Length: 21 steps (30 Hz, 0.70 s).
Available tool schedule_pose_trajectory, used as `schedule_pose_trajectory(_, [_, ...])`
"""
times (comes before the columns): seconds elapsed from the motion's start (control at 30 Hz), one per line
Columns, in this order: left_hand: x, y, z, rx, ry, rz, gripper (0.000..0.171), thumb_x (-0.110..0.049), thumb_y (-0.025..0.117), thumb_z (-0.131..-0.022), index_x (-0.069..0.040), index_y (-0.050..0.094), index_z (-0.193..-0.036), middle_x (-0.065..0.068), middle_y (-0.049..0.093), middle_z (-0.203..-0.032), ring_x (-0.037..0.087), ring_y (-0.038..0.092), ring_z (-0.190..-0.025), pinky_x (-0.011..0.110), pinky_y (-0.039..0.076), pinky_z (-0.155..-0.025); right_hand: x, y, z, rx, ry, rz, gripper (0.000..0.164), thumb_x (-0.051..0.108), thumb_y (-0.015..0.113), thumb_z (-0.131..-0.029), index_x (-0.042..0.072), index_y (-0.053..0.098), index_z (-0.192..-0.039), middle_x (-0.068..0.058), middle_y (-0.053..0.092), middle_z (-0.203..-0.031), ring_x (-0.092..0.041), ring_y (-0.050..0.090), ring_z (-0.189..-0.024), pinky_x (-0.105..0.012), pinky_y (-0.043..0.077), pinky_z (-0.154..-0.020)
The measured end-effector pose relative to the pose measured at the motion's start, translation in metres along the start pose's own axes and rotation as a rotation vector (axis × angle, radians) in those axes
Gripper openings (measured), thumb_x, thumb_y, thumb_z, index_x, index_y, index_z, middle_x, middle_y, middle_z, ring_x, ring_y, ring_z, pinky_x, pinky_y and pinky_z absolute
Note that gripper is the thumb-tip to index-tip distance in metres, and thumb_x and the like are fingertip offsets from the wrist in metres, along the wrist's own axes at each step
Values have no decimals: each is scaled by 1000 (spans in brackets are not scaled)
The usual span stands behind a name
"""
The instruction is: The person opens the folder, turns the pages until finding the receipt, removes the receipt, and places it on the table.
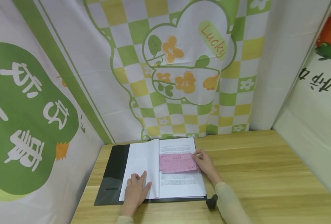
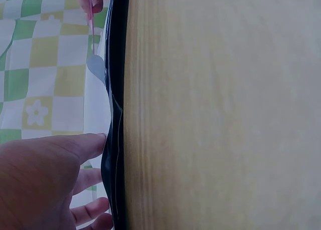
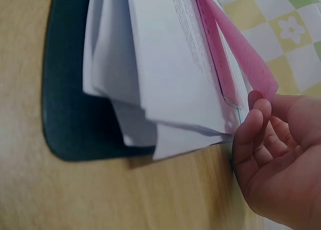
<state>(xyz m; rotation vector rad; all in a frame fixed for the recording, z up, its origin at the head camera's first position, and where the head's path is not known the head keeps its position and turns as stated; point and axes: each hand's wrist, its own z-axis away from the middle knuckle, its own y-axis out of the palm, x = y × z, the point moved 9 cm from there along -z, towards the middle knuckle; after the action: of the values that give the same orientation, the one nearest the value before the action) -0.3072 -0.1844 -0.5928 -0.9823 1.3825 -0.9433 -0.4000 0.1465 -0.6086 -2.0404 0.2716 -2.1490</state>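
Observation:
A black folder (image 1: 109, 186) lies spread on the table with white papers in it, a blank sheet (image 1: 142, 158) on the left and a printed page (image 1: 179, 189) on the right. Across the printed page sits pink printed paper (image 1: 178, 163). My right hand (image 1: 204, 162) pinches its right end; in the right wrist view, thumb and fingertips hold the corner of a raised pink sheet (image 3: 246, 52), with another pink layer beneath. My left hand (image 1: 136, 189) rests on the blank sheet near the folder's front edge, fingers spread and relaxed.
A small black object (image 1: 211, 201) is at the folder's front right corner, beside the right sleeve (image 1: 231, 202). The wooden table (image 1: 260, 174) extends to the right. Printed cloth curtains (image 1: 188, 118) enclose the back and both sides.

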Motion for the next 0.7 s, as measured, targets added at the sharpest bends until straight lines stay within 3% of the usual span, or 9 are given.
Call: schedule_pose_trajectory(0.7, [2,2,-1,8,-1,-1,61,-41,68,-102,-10,57,-152,15,45,-119,29,43,-96,42,43,-72,-3,-27,3,54,-58,-47,25,15,67,-105,-2,59,-121,-15,67,-83,-10,47,-50,-25,42,-47])
